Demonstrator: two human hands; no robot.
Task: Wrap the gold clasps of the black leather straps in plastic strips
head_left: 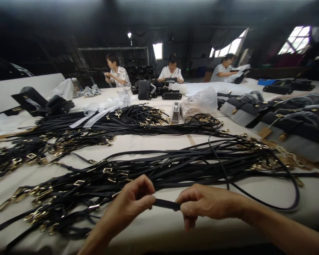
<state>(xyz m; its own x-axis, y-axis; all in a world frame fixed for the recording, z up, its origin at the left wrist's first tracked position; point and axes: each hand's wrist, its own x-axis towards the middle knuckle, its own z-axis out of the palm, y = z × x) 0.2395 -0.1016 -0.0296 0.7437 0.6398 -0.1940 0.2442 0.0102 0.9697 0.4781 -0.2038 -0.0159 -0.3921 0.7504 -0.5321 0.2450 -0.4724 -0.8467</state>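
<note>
Between my two hands a black strap [167, 204] is stretched in front of me, above the near part of the table. My left hand [138, 196] pinches one end of the visible stretch between thumb and fingers. On the other side my right hand [199, 203] has its thumb and fingers closed on the same strap. A large bundle of black straps [180, 163] with gold buckles and clasps lies just beyond my hands. One loop of strap [296, 191] curves round to the right of my right wrist. Where the held strap runs past my fingers is hidden.
A second strap heap [117, 124] lies farther back, with white strips [95, 113] on it. A plastic bag [199, 102] stands behind. Black handbags [295, 127] line the right side; more [145, 89] stand at the back. Several co-workers [171, 72] work across the table [149, 143].
</note>
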